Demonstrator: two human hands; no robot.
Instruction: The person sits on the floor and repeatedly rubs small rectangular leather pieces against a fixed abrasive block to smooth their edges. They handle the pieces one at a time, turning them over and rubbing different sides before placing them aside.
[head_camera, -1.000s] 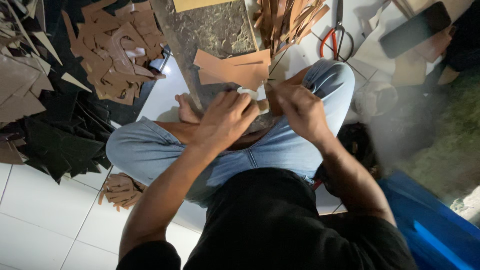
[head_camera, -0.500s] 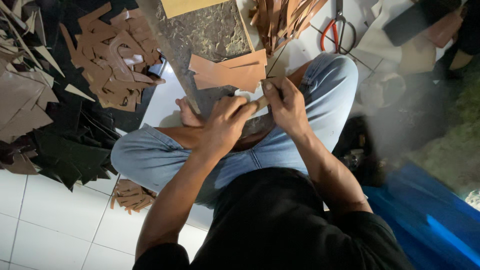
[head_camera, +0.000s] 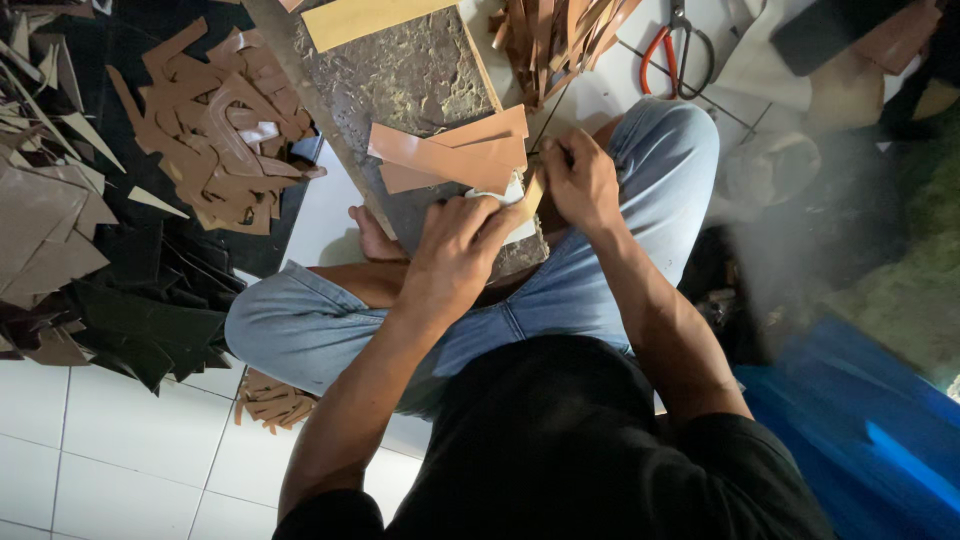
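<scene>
Two hands work close together over a mottled grey-brown slab (head_camera: 415, 75) propped across the seated person's lap. The left hand (head_camera: 455, 255) is curled down onto a small pale piece (head_camera: 505, 195) lying at the slab's near end, fingers closed over it. The right hand (head_camera: 580, 180) pinches a narrow tan strip (head_camera: 533, 192) just beside that piece.

Two or three flat tan leather pieces (head_camera: 450, 155) lie overlapped on the slab right above the hands, and one yellowish strip (head_camera: 365, 20) crosses its far end. One pair of red-handled scissors (head_camera: 680, 55) rests on the floor beyond the right knee, near a bundle of brown strips (head_camera: 550, 35). To the left, a heap of brown offcuts (head_camera: 215, 130) sits on dark sheets (head_camera: 130, 330). The floor is white tile (head_camera: 110, 450); something blue (head_camera: 860, 440) lies at the right.
</scene>
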